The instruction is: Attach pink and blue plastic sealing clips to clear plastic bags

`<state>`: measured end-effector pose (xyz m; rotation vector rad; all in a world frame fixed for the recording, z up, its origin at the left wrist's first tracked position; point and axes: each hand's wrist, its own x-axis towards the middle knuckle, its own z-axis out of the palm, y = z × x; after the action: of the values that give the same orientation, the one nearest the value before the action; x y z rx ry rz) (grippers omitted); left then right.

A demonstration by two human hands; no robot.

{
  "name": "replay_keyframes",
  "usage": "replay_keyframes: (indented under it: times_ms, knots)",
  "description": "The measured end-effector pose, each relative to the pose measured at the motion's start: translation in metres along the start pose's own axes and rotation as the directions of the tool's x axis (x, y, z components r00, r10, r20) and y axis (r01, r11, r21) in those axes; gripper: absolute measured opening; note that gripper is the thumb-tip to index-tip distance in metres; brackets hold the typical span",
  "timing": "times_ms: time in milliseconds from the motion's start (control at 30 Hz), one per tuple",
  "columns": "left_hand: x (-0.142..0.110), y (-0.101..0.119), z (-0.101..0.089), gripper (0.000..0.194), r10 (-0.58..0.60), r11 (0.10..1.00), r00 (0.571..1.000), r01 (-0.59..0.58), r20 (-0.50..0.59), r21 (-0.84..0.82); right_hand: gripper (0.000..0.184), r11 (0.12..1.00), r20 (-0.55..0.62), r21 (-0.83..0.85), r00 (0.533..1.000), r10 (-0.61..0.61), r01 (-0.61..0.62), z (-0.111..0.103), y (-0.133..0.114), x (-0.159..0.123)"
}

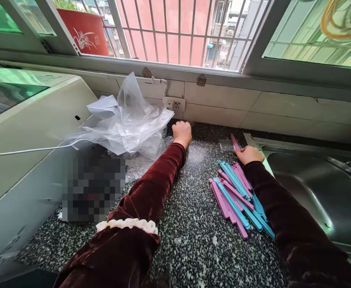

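Two dark-red velvet sleeves (115, 256) come closest, one cream ruffled band (127, 226) circling the left one; each ends in a bare hand over the speckled worktop (193, 240). On the right hand (249, 155) the fingers are drawn together on one pink clip (234, 141), pinched at its near end with the rest jutting past the fingertips; its long axis runs away from the person toward the tiled wall (220, 102), leaning a little left; just left of the same fingers lies one small clear wrapper (226, 145). Nearer the person than those fingers, beside the right forearm, sits one heap of similar clips (237, 191), pink and blue, at least four of each colour, overlapping too closely for a sure total; most slant from far left to near right. One steel sink (307, 180) lies just right of the right fingers. On the left hand (182, 133) the fingers are curled into a fist; whether they hold anything cannot be told; to their left spreads one pile of clear plastic bags (127, 132), and beyond them is one wall socket plate (174, 105).
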<state>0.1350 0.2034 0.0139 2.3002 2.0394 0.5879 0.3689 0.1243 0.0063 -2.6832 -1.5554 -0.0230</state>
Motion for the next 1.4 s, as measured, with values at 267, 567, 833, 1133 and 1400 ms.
replay_keyframes:
  times_ms: [267, 567, 833, 1133, 1400]
  knots:
    - [-0.013, -0.011, 0.000, 0.024, -0.040, 0.994, 0.996, 0.048, 0.080, -0.100, 0.032, 0.990, -0.078, 0.054, 0.989, -0.126, 0.131, -0.028, 0.013, -0.030]
    - [-0.081, -0.014, -0.045, 0.016, 0.245, 0.921, 0.969, -0.243, -0.033, -0.305, 0.017, 0.785, -0.240, 0.377, 0.870, -0.430, 0.492, -0.034, -0.010, -0.108]
    - [-0.195, -0.068, -0.070, 0.010, 0.335, 0.745, 0.937, -0.330, -0.103, -0.579, 0.013, 0.451, -0.530, 0.487, 0.663, -0.528, 0.748, -0.010, -0.034, -0.197]
    - [-0.218, -0.096, -0.062, 0.010, 0.350, 0.698, 0.933, -0.318, -0.082, -0.641, 0.014, 0.351, -0.599, 0.508, 0.615, -0.512, 0.787, 0.009, -0.064, -0.229]
    - [-0.220, -0.094, -0.068, 0.009, 0.343, 0.655, 0.937, -0.288, -0.064, -0.699, 0.009, 0.332, -0.593, 0.498, 0.594, -0.544, 0.801, 0.010, -0.062, -0.229]
